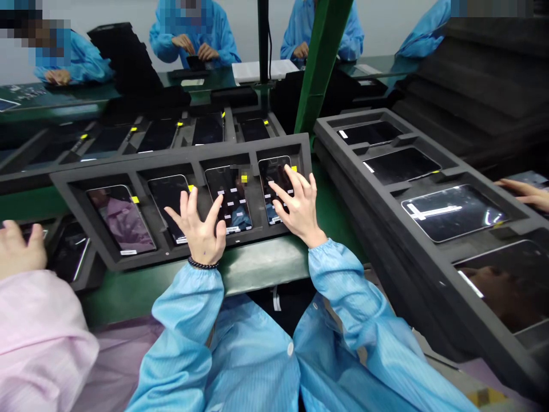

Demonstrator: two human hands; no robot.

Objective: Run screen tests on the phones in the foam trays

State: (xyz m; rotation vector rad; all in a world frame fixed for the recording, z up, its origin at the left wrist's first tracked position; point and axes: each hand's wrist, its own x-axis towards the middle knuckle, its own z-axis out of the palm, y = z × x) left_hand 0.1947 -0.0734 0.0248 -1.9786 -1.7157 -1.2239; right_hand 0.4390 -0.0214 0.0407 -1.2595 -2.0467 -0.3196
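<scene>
A black foam tray (182, 256) lies in front of me, tilted, with several dark smartphones in its pockets. My left hand (202, 229), fingers spread, hovers over or rests on the gap between the second phone (168, 197) and the third phone (234, 191). I cannot tell whether it touches either. Over the rightmost phone (268, 177) is my right hand (300, 200), its fingers apart and reaching onto the screen. Small pale labels show on the third and rightmost screens. The leftmost phone (122, 220) bears a yellow tab and reflects pink cloth.
At right stands a stack of foam trays (364, 206) holding phones; a hand (527, 191) reaches in beyond it. Another phone tray (231, 131) lies behind mine. A pink-sleeved person's hand (21, 249) is at left. A green post (319, 63) rises ahead; blue-clad people sit across.
</scene>
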